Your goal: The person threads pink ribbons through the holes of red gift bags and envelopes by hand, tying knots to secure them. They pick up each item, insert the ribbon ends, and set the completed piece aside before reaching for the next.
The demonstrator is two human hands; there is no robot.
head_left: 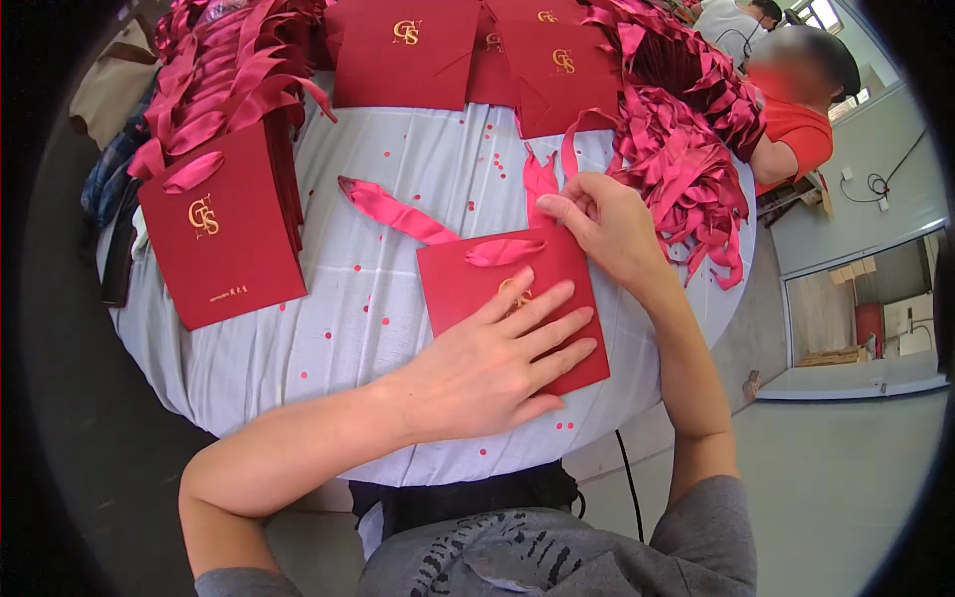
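Note:
A small red paper gift bag (453, 298) with a gold monogram lies flat near the table's front edge. My left hand (492, 363) rests on its front, fingers spread, partly covering the monogram. A pink satin ribbon (398, 214) runs through the bag's top, with one end trailing to the upper left. At the bag's upper right corner, my right hand (612, 229) pinches the ribbon's other part (538, 184) between thumb and fingers. The exact grip is partly hidden behind the fingers.
A row of ribboned red bags (224, 234) stands at left. Other red bags (403, 55) lie at the back. Loose pink ribbons (676, 169) are heaped at right. Red dots are scattered over the white tablecloth (348, 269). A person in red (801, 139) sits beyond the ribbons.

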